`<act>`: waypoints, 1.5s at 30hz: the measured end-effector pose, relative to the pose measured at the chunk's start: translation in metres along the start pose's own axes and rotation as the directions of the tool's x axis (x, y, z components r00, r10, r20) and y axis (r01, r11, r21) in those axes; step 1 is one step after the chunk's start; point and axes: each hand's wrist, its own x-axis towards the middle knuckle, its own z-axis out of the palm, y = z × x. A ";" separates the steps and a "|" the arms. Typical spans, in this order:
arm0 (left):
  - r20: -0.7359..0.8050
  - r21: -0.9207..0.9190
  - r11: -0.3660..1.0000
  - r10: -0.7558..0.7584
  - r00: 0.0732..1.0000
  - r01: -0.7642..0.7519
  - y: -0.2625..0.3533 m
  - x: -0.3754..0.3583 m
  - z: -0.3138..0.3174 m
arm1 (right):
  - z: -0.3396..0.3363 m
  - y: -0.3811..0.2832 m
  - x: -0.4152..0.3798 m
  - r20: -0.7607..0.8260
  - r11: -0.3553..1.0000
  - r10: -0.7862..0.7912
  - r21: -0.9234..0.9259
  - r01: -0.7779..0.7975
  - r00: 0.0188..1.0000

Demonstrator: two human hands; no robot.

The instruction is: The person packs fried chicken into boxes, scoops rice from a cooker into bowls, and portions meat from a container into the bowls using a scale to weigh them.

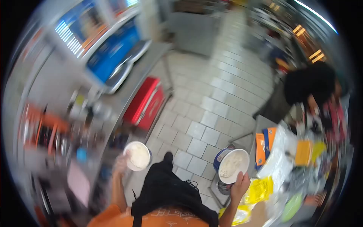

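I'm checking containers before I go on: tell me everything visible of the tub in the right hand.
The tub is round, with a dark blue outer wall and a white rim. It could be plastic or coated card. It is open, tilted towards the camera, and holds a pale, lumpy substance. The right hand grips its near right edge, beside the cluttered table.

The person (166, 202) is wearing an orange short-sleeved shirt (107, 217) bearing pale lettering (177, 212) and line drawings, a black apron (162, 188) with a dark strap (137, 220) and thin cord (193, 182), and a dark shoe (168, 156).
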 end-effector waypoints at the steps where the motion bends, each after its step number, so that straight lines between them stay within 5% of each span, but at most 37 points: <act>1: 0.086 0.004 0.996 0.086 0.993 -0.087 0.003 0.062 0.017 | 0.013 0.008 0.002 -0.113 0.999 0.032 0.030 -0.028 0.993; 3: 0.320 -0.060 0.984 0.175 0.931 -0.165 0.091 0.121 0.071 | 0.027 0.033 0.025 -0.154 0.966 0.207 -0.128 -0.227 0.966; 6: 0.480 0.201 0.927 0.188 0.857 -0.316 0.188 0.211 0.166 | 0.047 0.079 0.035 -0.406 0.839 -0.157 -0.536 -0.095 0.900; 7: 0.577 0.187 0.915 0.193 0.794 -0.359 0.239 0.215 0.193 | 0.065 0.037 0.042 -0.524 0.895 0.161 -0.280 -0.347 0.836; 8: 0.664 0.179 0.902 0.185 0.725 -0.394 0.296 0.204 0.215 | 0.071 0.037 0.050 -0.545 0.884 0.134 -0.312 -0.349 0.827; 9: 0.740 0.099 0.932 0.165 0.652 -0.348 0.348 0.190 0.236 | 0.076 0.043 0.062 -0.535 0.881 0.331 -0.120 -0.458 0.777; 11: 0.814 -0.083 0.960 0.221 0.538 -0.269 0.367 0.243 0.307 | 0.096 0.018 0.097 -0.626 0.867 0.329 -0.098 -0.489 0.708; 15: 0.827 -0.199 0.959 0.275 0.490 -0.202 0.428 0.321 0.413 | 0.131 -0.011 0.237 -0.718 0.862 0.269 -0.118 -0.493 0.642; 16: 0.814 -0.196 0.977 0.210 0.542 -0.085 0.434 0.344 0.426 | 0.138 -0.003 0.282 -0.709 0.776 -0.054 -0.473 -0.417 0.703; 17: 0.794 -0.185 0.982 0.126 0.594 0.039 0.438 0.360 0.427 | 0.139 0.003 0.331 -0.686 0.843 0.186 -0.257 -0.473 0.703; 18: 0.780 -0.197 0.976 0.102 0.618 0.089 0.464 0.368 0.423 | 0.152 -0.071 0.384 -0.561 0.677 -0.023 -0.617 -0.400 0.828; 20: 0.745 -0.233 0.961 0.079 0.662 0.147 0.503 0.412 0.428 | 0.165 -0.101 0.498 -0.470 0.903 0.074 -0.342 -0.258 0.880; 22: 0.669 -0.289 0.947 0.096 0.737 0.138 0.530 0.464 0.440 | 0.189 -0.202 0.596 -0.314 0.973 0.099 -0.170 -0.159 0.944; 23: 0.608 -0.326 0.939 0.120 0.785 0.109 0.555 0.484 0.447 | 0.198 -0.206 0.653 -0.260 0.962 -0.067 -0.272 -0.007 0.963; 27: 0.543 -0.391 0.916 0.155 0.825 0.086 0.609 0.607 0.517 | 0.236 -0.296 0.825 -0.112 0.971 -0.123 -0.220 0.096 0.986; 31: 0.512 -0.320 0.947 0.140 0.848 0.037 0.703 0.693 0.627 | 0.250 -0.294 0.951 -0.146 0.964 -0.177 -0.226 0.142 0.973; 33: 0.587 -0.304 0.946 0.280 0.760 -0.114 0.752 0.714 0.690 | 0.243 -0.268 0.984 -0.249 0.983 0.016 -0.173 -0.061 0.968; 36: 0.704 -0.256 0.961 0.108 0.702 0.109 0.902 0.654 0.749 | 0.221 -0.217 1.011 -0.442 0.944 0.050 -0.273 -0.187 0.896; 39: 0.716 -0.190 0.981 0.163 0.679 -0.035 0.981 0.673 0.816 | 0.209 -0.181 1.050 -0.601 0.881 0.461 0.222 -0.417 0.653; 42: 0.675 -0.214 0.972 0.221 0.704 -0.099 1.036 0.718 0.890 | 0.184 -0.180 1.127 -0.632 0.800 0.534 0.161 -0.578 0.562; 44: 0.626 -0.166 0.979 0.196 0.755 -0.117 1.090 0.739 0.931 | 0.158 -0.165 1.199 -0.553 0.701 0.224 -0.480 -0.527 0.802; 45: 0.586 -0.087 0.987 0.159 0.795 -0.134 1.114 0.752 0.949 | 0.156 -0.190 1.247 -0.532 0.688 0.220 -0.510 -0.517 0.818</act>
